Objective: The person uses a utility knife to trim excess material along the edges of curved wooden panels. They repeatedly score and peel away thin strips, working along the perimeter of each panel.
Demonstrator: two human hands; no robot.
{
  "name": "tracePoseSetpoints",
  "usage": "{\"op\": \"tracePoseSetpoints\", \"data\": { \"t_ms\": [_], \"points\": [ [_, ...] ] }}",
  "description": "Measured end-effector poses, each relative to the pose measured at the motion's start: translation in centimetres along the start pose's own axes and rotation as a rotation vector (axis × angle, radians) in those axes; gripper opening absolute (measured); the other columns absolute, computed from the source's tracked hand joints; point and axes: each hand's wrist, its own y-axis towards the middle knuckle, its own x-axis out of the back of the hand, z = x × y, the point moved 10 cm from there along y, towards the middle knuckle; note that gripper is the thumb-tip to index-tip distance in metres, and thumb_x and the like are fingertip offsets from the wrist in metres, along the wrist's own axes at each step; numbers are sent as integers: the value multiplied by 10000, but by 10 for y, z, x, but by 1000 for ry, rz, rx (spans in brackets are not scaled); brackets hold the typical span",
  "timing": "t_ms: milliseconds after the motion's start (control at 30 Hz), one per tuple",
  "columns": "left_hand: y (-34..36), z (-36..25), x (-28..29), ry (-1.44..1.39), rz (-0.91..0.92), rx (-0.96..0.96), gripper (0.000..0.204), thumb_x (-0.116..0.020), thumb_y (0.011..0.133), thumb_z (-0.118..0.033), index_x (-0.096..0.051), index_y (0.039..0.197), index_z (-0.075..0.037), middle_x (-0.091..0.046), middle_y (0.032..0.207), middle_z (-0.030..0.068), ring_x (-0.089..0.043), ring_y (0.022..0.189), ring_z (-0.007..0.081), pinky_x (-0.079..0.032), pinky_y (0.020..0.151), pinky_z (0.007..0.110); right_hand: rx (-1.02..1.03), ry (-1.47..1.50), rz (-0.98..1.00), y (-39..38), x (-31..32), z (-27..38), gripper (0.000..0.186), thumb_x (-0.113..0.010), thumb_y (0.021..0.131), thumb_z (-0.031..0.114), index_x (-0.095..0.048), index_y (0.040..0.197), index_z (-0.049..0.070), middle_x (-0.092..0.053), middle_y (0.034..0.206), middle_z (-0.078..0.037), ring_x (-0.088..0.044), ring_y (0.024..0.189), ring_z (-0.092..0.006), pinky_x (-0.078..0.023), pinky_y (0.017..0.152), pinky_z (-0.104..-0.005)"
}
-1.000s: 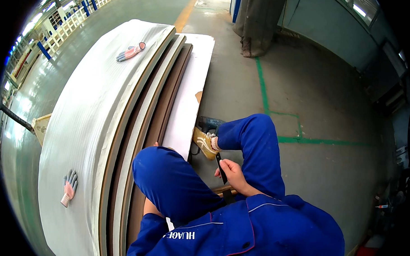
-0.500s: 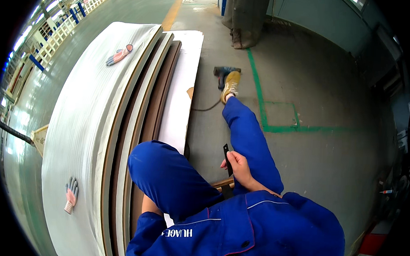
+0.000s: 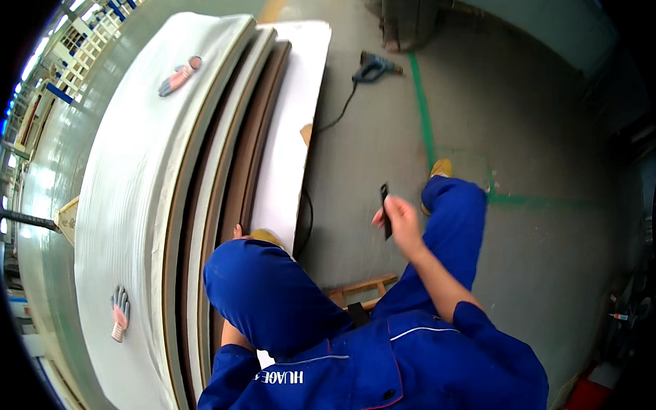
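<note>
My right hand is closed around a flat black strip with a small hole at its upper end, held over the floor left of my right leg. Of my left hand, only fingertips show, at the edge of a brown panel beyond my raised left knee. The knee hides the rest, so its grip is unclear. The panels stand side by side to my left. The outermost is wrapped in thin white sheeting, and two grey-and-pink work gloves lie on it, well apart.
A blue corded heat gun lies on the floor ahead, its cable running toward a white board beside the panels. A wooden frame is between my legs. Green tape marks the floor. A dark grey draped cover hangs ahead.
My right foot has pulled back and right from the heat gun, which now shows fully. My right hand has moved forward and right with the strip. Left fingertips have come into view.
</note>
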Motion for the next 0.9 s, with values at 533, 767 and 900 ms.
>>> {"op": "tracePoseSetpoints", "data": {
  "t_ms": [533,767,900],
  "points": [
    [0,-54,6,198,-198,210,402,-622,889,-86,-560,1275,7,-438,1460,199,-425,1345,349,-331,1111,480,-243,365,-123,72,61,20,361,-383,1071,289,-501,813,64,-621,759,-98,-542,698,-129,-423,685,-276],
    [-4,-66,3,189,-157,289,384,-624,890,-99,-569,1255,5,-453,1429,191,-437,1315,337,-341,1091,471,-281,169,-94,135,81,0,365,-418,1060,301,-522,792,75,-628,743,-77,-526,688,-112,-424,677,-266],
    [-13,-74,21,181,-190,325,373,-625,891,-106,-575,1244,4,-462,1411,186,-443,1298,329,-347,1080,465,-50,-130,-74,177,109,11,403,-455,1048,346,-600,825,44,-670,753,-62,-553,681,-87,-457,675,-258]
  ]
}}
